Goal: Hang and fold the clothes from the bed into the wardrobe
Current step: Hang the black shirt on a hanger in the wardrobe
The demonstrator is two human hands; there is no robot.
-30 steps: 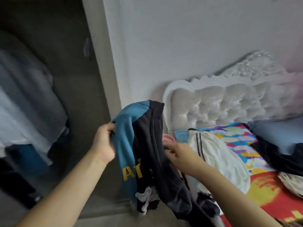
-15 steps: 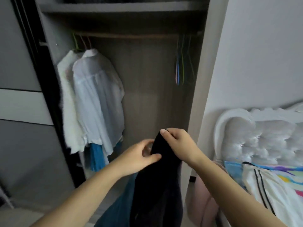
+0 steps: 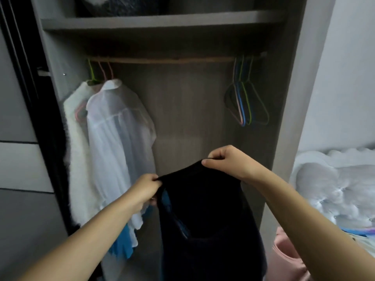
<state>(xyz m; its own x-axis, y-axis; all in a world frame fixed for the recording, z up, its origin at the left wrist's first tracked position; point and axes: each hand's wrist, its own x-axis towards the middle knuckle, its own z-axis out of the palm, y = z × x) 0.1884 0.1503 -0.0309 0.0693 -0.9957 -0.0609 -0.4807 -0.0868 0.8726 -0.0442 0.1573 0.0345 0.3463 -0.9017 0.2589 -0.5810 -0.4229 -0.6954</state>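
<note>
A dark black-and-blue garment [image 3: 209, 220] hangs between my two hands in front of the open wardrobe [image 3: 284, 118]. My left hand [image 3: 143, 189] grips its upper left edge. My right hand [image 3: 227, 161] pinches the top edge a little higher and further right. The cloth is spread between them and droops down out of the frame. Above, the wardrobe rail [image 3: 172, 60] runs across, with a bunch of empty coloured hangers [image 3: 245, 102] at its right end.
A white shirt [image 3: 117, 142] and a fluffy white garment [image 3: 76, 151] hang at the rail's left end, with blue cloth [image 3: 121, 244] below. A shelf [image 3: 158, 22] sits above the rail. The tufted white headboard [image 3: 332, 191] and a pink item [image 3: 288, 258] lie at right.
The view has turned from the bed to the wardrobe and come closer. My hands have moved apart, spreading the garment's top edge, with the right hand raised.
</note>
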